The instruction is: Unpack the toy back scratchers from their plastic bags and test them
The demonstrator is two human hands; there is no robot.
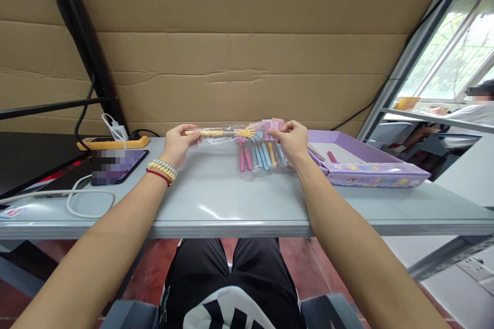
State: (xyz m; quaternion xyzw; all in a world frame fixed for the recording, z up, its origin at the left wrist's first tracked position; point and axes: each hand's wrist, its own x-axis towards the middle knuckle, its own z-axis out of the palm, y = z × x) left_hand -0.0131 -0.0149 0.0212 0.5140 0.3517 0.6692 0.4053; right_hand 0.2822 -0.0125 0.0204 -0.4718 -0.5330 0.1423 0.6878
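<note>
A yellow stick with a hand-shaped end [246,132], like a small back scratcher, lies level inside a clear plastic bag [227,128] held over the table. My left hand [181,140] is closed on its handle end through the plastic. At the other end, my right hand [292,139] pinches the bag beside a pink card, so the bag is stretched between both hands. Below and behind it, several bagged sticks with pink, blue and yellow handles [263,155] rest on the grey table [231,200]. My right hand partly hides this group.
A purple open box [378,174] with a pink-handled item inside stands at the right. Leftward are a phone [129,167], a yellow power strip [142,142] with a white charger, and a looping white cable [90,216]. Cardboard [247,56] walls the back. Another person sits far right.
</note>
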